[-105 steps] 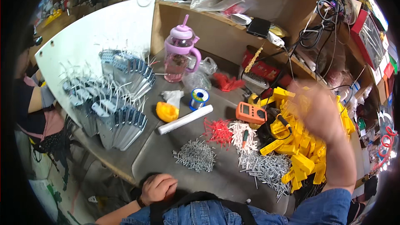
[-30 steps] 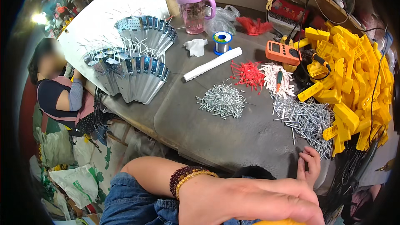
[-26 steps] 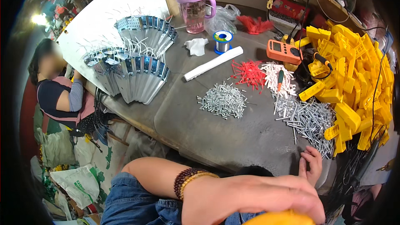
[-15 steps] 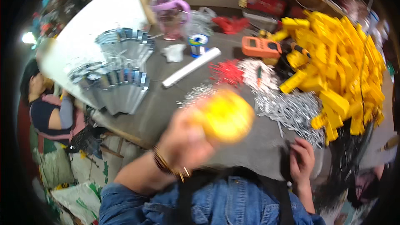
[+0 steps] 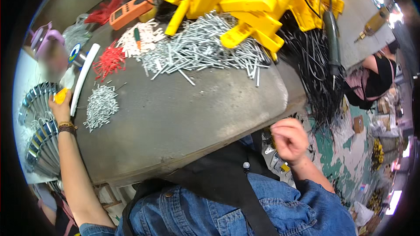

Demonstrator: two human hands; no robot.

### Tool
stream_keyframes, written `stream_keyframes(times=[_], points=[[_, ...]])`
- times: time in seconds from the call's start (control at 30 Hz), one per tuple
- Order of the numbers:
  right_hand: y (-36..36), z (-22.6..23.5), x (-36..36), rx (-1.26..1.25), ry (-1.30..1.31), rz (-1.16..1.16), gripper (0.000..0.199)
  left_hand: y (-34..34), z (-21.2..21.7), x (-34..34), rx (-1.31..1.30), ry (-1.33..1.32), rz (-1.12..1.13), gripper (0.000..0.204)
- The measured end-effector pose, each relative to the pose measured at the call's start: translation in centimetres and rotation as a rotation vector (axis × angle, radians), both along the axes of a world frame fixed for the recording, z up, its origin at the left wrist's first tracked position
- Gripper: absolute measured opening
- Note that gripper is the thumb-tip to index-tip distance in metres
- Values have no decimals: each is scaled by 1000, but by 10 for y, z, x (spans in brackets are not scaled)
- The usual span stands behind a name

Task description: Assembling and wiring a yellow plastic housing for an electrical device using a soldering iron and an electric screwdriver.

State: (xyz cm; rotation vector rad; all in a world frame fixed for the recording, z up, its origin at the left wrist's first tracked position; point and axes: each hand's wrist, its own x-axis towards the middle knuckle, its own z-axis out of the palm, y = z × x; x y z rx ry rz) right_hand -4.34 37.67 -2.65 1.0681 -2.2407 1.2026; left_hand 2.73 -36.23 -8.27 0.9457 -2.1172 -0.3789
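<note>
Grasping the yellow piece [image 5: 61, 95] at twelve o'clock, the left hand's [image 5: 61, 108] fingers sit nearer the white tube [image 5: 85, 73], aligned seven-to-one; the right hand [image 5: 291, 140], at three, curls loosely, contents unclear.

Denim top [image 5: 194, 209] at 6 o'clock: mid-blue, paler stitched seams, brass-toned button [image 5: 169, 195] near 7. Same denim on both arms: left sleeve [image 5: 95, 229] between 7 and 8, right sleeve [image 5: 318, 199] between 4 and 5. Black cloth panel [image 5: 218, 164] across the front, black strap [image 5: 259, 209] and small white ball [image 5: 246, 165] at 5. Stacked bead bracelets [image 5: 67, 127] behind left hand [image 5: 63, 112], near 9: dark brown plus yellowish.
</note>
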Motion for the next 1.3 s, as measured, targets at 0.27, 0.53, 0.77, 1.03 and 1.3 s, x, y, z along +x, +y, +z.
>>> stream_keyframes(times=[0.27,0.53,0.77,1.03,1.3], points=[[7,-109,21,311,-259,-15,24,-39,17,66,-61,-51,93,100],[30,-94,-8,858,-451,-95,25,203,106,102,-194,203,-365,62],[4,35,-24,846,-714,400,27,148,141,215,-801,-103,155,55],[-80,94,-65,619,-169,353,18,108,102,213,-230,158,153,52],[-178,103,-123,610,92,444,13,127,100,204,-356,553,63,49]])
